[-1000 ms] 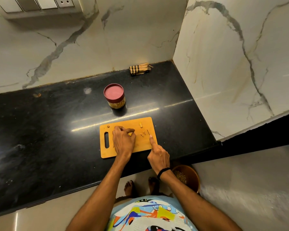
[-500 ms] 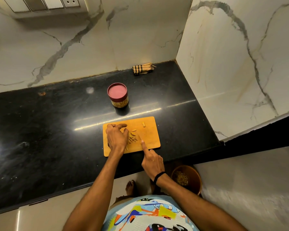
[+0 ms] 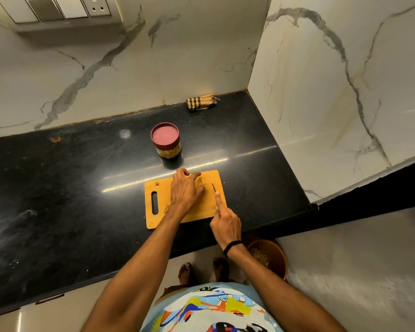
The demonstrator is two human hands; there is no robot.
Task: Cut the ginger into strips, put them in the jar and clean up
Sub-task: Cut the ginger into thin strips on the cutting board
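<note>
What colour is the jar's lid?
The lid is pinkish red, seen in the head view.

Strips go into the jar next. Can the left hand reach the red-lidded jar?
Probably yes: the left hand, holding a ginger piece, is at the far edge of the orange wooden board; only bare black counter separates it from the red-lidded jar.

Home kitchen: black stone counter [image 3: 58, 188], marble-look wall [image 3: 106, 68], cutting board [image 3: 158, 188].

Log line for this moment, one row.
stage: cutting | left hand holds ginger on cutting board | right hand holds knife beside ginger | jar lidded, behind board
</note>
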